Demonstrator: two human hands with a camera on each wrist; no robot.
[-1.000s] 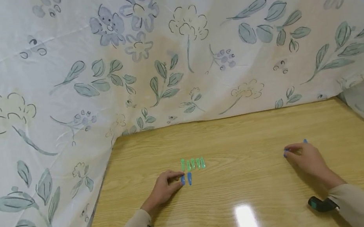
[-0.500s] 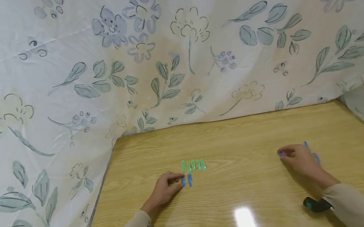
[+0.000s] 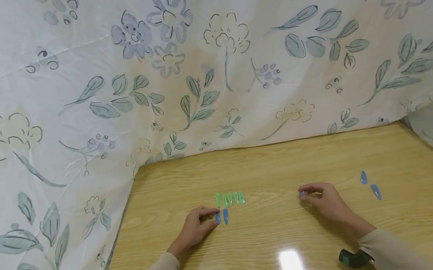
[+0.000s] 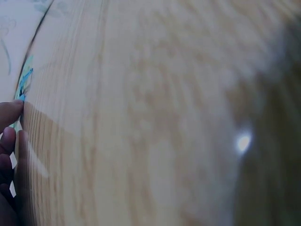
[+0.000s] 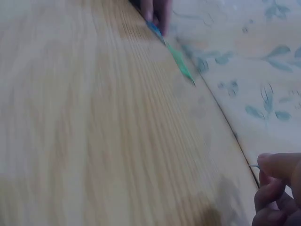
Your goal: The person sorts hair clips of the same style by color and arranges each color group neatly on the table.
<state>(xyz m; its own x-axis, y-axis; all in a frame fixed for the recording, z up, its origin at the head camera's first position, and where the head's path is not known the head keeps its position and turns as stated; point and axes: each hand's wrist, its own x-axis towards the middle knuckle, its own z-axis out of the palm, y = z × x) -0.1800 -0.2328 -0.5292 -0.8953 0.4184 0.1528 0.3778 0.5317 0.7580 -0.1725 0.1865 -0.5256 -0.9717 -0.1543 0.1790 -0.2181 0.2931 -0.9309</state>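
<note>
In the head view, my left hand (image 3: 196,224) rests low over the table, thumb and forefinger at the two ends of a blue snap hair clip (image 3: 218,219). A second blue hair clip (image 3: 226,216) lies just right of it. Behind these, several green hair clips (image 3: 230,198) lie in a row. Over the table's middle, my right hand (image 3: 329,200) pinches another blue hair clip (image 3: 302,195) between thumb and fingers. In the right wrist view only a thin tip of that clip shows beyond my right hand (image 5: 277,188).
Two loose blue hair clips (image 3: 363,177) lie apart on the right side of the wooden table (image 3: 273,168). A floral cloth (image 3: 237,103) hangs along the table's back and sides. Light glares off the tabletop near the front.
My right hand has moved left from the loose blue clips with one pinched in its fingers, uncovering the two left on the table. My left hand has stayed nearly still.
</note>
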